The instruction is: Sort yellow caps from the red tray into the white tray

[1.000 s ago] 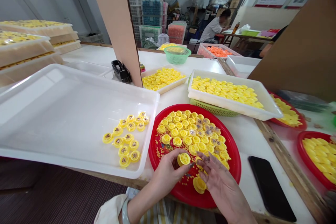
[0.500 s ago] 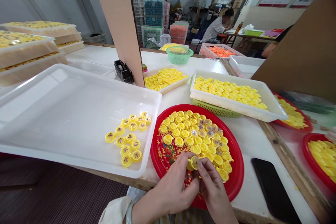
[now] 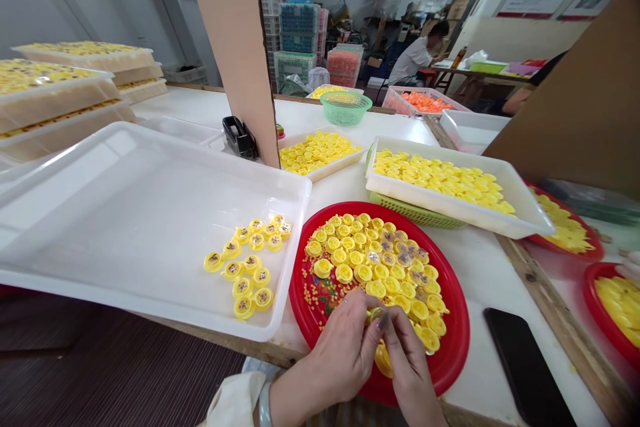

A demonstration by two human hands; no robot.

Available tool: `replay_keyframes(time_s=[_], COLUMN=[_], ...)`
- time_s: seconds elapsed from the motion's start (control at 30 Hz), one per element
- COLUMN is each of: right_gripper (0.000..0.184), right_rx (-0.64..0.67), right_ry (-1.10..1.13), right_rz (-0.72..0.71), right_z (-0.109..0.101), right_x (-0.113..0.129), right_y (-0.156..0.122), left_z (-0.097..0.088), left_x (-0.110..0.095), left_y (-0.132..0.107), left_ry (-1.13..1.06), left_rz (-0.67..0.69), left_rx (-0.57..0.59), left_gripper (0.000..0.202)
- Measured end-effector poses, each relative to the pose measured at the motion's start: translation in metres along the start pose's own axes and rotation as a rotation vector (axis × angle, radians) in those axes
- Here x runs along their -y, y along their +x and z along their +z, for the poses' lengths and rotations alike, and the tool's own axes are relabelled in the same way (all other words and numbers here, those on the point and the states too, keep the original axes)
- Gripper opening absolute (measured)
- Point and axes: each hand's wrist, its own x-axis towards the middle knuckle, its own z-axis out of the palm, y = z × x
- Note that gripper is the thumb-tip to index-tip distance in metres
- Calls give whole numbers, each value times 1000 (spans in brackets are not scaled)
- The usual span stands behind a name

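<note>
My left hand and my right hand meet over the near edge of a red plate, both pinching one small yellow cap between the fingertips. Another yellow cap lies under my right palm. The plate holds several loose yellow caps and tiny yellow beads. To the left, a large white tray holds a small cluster of yellow caps with dark inserts near its right front corner.
A white bin of yellow caps rests on a green basket behind the plate. A black phone lies at the right. A cardboard divider, stacked trays, a green basket and more red plates surround. A person sits far back.
My hands drew together and closer to me, from holding separate caps to pinching one cap between both. The view shifted slightly.
</note>
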Motion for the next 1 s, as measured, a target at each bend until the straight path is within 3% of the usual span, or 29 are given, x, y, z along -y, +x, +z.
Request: replay_keyframes(time_s=[0.1,0.2,0.3,0.43,0.6,0.67,0.73,0.9,1.0], right_gripper=[47,37,20,13,23,23,21,24,20], right_rx=[-94,-29,58,57,144,185,193,81,79], right_ry=[-21,-77,-244,-498,-665,-681,-675,-604,-528], right_rz=[-1,-103,-349,-718,-905,-919,-844,-723,-614], right_z=[-3,-2,-3,-10,-18,-20,-24,-33,-28], right_x=[-13,-4,16,34,44,45,40,19,16], right_y=[2,4,6,8,11,11,9,-1,-7], left_z=[-1,-3,-4,-7,-9,-8,-7,-3,-1], left_x=[3,6,7,3,-1,-1,-1,-5,-8], left_y=[0,-2,-5,-5,-3,-2,-2,-3,-3], left_ry=[41,84,122,198,273,293,316,308,278], left_rz=[51,61,107,258,355,376,396,413,374], left_rx=[-7,-11,20,21,-10,-17,-32,-79,-71], left_gripper=[25,27,27,24,21,21,22,20,19])
